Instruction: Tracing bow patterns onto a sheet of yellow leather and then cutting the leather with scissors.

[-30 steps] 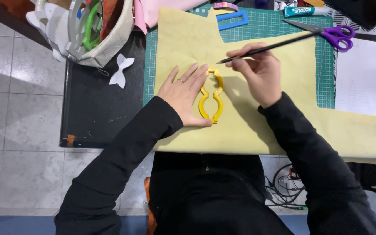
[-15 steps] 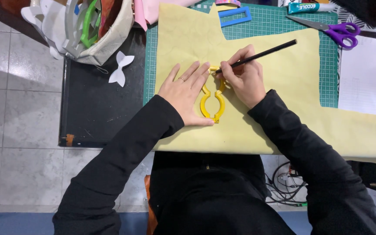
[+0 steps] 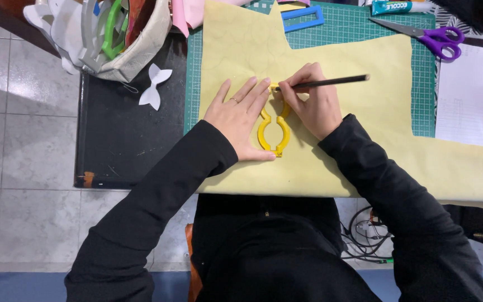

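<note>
A yellow plastic outline template [image 3: 273,130] lies on a pale yellow sheet [image 3: 364,140] spread over a green cutting mat [image 3: 192,78]. My left hand [image 3: 240,118] rests flat with fingers spread, pressing the template's left side down. My right hand [image 3: 310,106] grips a black pencil [image 3: 331,83], its tip touching the sheet at the template's upper edge. The pencil's shaft points to the right. Both sleeves are black.
Purple-handled scissors [image 3: 431,38] and a glue tube [image 3: 403,6] lie at the far right. A blue rectangular frame [image 3: 303,18] sits above the sheet. A fabric basket [image 3: 107,39] of stencils stands at top left, a white bow cut-out [image 3: 155,85] below it, white paper [image 3: 473,98] on the right.
My right hand has slid left along the template's top edge, and the pencil has swung from slanting up-right to nearly level. My left hand has stayed on the template.
</note>
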